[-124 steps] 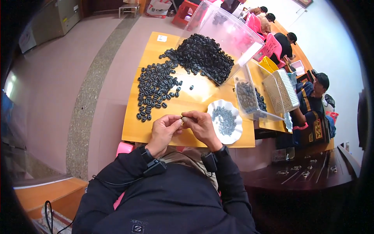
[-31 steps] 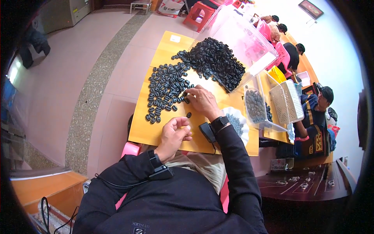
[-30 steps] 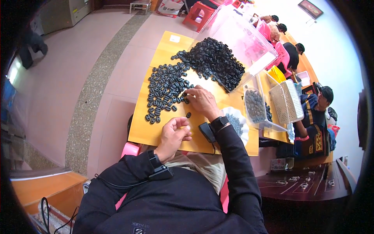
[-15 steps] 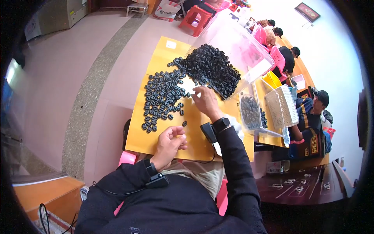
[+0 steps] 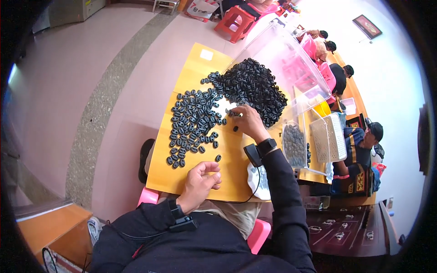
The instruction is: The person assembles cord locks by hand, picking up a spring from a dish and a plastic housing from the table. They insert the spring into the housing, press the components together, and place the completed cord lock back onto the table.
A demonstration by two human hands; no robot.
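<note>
My right hand (image 5: 249, 122) reaches to the near edge of a heap of small black parts (image 5: 257, 84). Its thumb and fingers pinch together on a small dark piece, only partly visible at the fingertips. Just below them, a single black oval piece (image 5: 235, 128) lies on the yellow table (image 5: 236, 170). Left of the heap spread many black two-hole oval pieces (image 5: 193, 111). My left hand (image 5: 200, 182) rests low over the near part of the table, fingers curled inward; anything inside them is hidden. One loose oval piece (image 5: 218, 158) lies just beyond its fingertips.
A large clear plastic bin (image 5: 314, 98) lies tilted behind the heap. To the right are a clear tub of dark parts (image 5: 293, 143) and a white perforated basket (image 5: 328, 139). White crumpled material (image 5: 258, 183) lies by my right forearm. Other people sit along the right side.
The view has shifted a little. My right hand has turned inward, its fingertips by the heap, and a loose oval piece now shows below them. My left hand stays curled near the same spot.
</note>
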